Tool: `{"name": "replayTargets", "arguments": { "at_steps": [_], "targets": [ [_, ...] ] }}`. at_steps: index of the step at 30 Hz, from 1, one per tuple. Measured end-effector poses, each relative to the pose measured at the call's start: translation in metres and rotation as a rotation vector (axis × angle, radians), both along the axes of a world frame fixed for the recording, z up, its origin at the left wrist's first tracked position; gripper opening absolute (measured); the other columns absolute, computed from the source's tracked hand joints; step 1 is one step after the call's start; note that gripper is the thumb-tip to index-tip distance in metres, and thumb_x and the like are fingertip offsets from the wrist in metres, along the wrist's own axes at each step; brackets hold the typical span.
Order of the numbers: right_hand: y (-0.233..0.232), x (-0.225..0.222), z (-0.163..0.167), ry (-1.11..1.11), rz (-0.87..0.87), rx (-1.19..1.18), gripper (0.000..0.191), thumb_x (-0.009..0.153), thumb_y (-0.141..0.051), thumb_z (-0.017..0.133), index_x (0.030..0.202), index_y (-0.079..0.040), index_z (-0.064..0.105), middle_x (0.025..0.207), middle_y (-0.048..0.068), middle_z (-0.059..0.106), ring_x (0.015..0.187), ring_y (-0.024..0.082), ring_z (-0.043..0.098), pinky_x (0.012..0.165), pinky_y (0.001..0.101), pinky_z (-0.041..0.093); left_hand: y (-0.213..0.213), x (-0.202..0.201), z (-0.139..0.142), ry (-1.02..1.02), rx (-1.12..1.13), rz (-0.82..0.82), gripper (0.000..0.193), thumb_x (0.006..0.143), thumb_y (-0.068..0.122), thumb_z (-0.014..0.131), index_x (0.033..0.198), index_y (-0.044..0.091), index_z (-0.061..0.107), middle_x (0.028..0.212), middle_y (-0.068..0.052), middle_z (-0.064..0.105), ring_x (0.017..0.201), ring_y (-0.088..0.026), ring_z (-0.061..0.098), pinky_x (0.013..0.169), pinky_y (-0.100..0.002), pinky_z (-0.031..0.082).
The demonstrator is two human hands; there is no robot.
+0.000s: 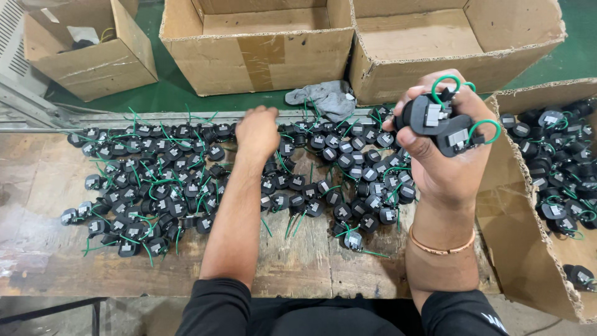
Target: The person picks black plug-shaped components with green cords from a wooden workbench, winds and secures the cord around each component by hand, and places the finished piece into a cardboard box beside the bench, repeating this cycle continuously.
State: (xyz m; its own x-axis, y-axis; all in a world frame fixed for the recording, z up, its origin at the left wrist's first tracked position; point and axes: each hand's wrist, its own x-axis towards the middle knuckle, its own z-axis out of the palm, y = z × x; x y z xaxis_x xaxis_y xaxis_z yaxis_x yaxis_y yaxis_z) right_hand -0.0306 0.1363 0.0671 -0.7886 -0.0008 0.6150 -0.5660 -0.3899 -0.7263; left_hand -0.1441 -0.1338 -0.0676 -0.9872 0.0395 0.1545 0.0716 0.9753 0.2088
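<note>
Many small black round parts with green wires [168, 186] lie spread over a worn wooden bench [305, 255]. My left hand [257, 132] reaches forward into the pile near its far edge, fingers curled down among the parts; whether it grips one I cannot tell. My right hand [443, 146] is raised above the bench at the right, closed around a bunch of the same black parts [443, 123], their green wire loops sticking out above and to the side. A thin bracelet circles that wrist.
A torn cardboard box [528, 242] at the right holds more black parts. Three open cardboard boxes [261, 43] stand on the green floor beyond the bench. A grey rag [323, 96] lies at the bench's far edge.
</note>
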Motion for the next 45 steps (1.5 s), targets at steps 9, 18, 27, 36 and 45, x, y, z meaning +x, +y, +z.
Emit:
{"name": "replayTargets", "arguments": {
  "at_steps": [9, 18, 27, 36, 45],
  "targets": [
    [0.001, -0.004, -0.004, 0.008, 0.054, -0.028, 0.037, 0.099, -0.004, 0.086, 0.127, -0.002, 0.061, 0.116, 0.009, 0.057, 0.102, 0.021, 0.063, 0.088, 0.0382, 0.063, 0.001, 0.029, 0.064, 0.189, 0.309, -0.033, 0.008, 0.08, 0.018, 0.08, 0.087, 0.018, 0.083, 0.089, -0.012, 0.075, 0.085, -0.035, 0.071, 0.075, -0.047, 0.055],
    [-0.034, -0.016, -0.014, -0.396, 0.358, -0.386, 0.04, 0.103, -0.013, 0.073, 0.136, -0.007, 0.052, 0.124, 0.008, 0.062, 0.122, 0.024, 0.065, 0.098, 0.0481, 0.063, 0.017, 0.103, 0.122, 0.763, 1.01, -0.461, 0.018, 0.086, 0.001, 0.087, 0.1, 0.005, 0.076, 0.098, -0.007, 0.075, 0.093, -0.021, 0.074, 0.086, -0.031, 0.06],
    [-0.072, -0.005, -0.037, -0.685, 0.862, -0.465, 0.044, 0.1, -0.007, 0.064, 0.142, -0.003, 0.05, 0.132, 0.015, 0.063, 0.121, 0.034, 0.065, 0.088, 0.0532, 0.063, 0.018, 0.103, 0.121, 0.964, 0.921, -0.441, 0.019, 0.094, 0.003, 0.085, 0.109, 0.007, 0.074, 0.099, -0.006, 0.075, 0.092, -0.021, 0.075, 0.101, -0.036, 0.059],
    [-0.073, 0.001, -0.028, -0.52, 0.627, -0.38, 0.053, 0.09, 0.007, 0.07, 0.136, -0.007, 0.049, 0.131, 0.014, 0.057, 0.119, 0.042, 0.065, 0.08, 0.047, 0.064, 0.011, 0.11, 0.131, 0.695, 1.03, -0.528, 0.013, 0.106, 0.01, 0.066, 0.115, 0.003, 0.071, 0.114, -0.011, 0.074, 0.103, -0.02, 0.074, 0.095, -0.031, 0.06],
    [-0.071, -0.003, -0.03, -0.273, 0.365, -0.151, 0.06, 0.084, 0.019, 0.072, 0.133, -0.008, 0.05, 0.127, 0.01, 0.058, 0.123, 0.024, 0.061, 0.096, 0.0402, 0.06, 0.009, 0.103, 0.124, 0.444, 1.192, -0.602, 0.016, 0.096, 0.015, 0.081, 0.102, 0.003, 0.072, 0.113, -0.011, 0.076, 0.106, -0.018, 0.071, 0.098, -0.031, 0.056]
  ]
}}
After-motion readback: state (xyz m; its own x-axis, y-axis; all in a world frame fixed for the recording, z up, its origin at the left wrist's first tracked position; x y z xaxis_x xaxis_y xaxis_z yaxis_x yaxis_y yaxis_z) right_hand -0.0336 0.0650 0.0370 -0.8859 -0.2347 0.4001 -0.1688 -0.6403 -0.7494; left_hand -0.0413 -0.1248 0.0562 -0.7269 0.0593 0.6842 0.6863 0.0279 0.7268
